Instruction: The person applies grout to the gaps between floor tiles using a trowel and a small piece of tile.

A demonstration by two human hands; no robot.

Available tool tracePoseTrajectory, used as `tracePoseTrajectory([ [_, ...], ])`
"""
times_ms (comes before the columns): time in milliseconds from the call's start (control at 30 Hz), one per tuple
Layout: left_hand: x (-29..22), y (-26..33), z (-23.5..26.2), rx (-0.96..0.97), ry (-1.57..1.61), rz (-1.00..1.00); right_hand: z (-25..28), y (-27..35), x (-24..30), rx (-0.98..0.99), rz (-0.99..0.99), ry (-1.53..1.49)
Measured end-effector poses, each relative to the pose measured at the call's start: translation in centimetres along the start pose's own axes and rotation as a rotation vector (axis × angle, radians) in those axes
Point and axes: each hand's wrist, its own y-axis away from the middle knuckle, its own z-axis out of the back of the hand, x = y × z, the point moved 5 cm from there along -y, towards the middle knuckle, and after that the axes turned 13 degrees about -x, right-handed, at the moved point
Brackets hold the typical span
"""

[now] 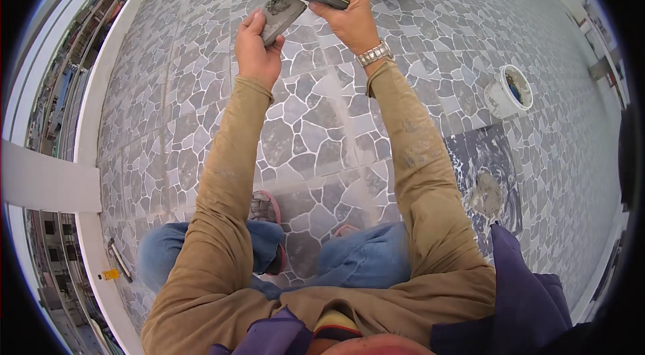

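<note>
Rightward of both hands (259,49) (351,19), a white bucket (497,99)

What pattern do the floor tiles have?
Floor tiles: irregular grey stone shapes outlined in white, as the head view shows.

Bright, diffuse daylight casts only soft shadows; the floor (302,113) looks fairly sharp, while the white parapet (91,126) bends beside black corners.

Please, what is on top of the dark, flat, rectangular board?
On the dark, flat, rectangular board sits a rough, grey, mortar-like mound, with whitish smears around it. The surface beneath the mound cannot be seen.
</note>
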Motion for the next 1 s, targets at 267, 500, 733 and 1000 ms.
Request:
tracePoseTrajectory([
  [267, 17.4, 15.6, -9.2, 0.341, 0.105, 0.419, 22.2, 10.7, 10.0, -0.19, 0.358, 0.861],
  [500, 24.4, 32.2, -10.0, 0.724, 0.114, 0.844, 36.7, 26.8, 23.1, -0.156, 0.345, 1.731],
  [733, 30.5, 34.9, -6.1, 1.014, -0.277, 0.769, 43.3, 39.5, 21.9, -0.964, -0.584, 0.059],
  [1000, 34.6, 35.1, -5.7, 1.053, -0.414, 0.501, 45.9, 41.1, 12.9, -0.962, -0.782, -0.059],
])
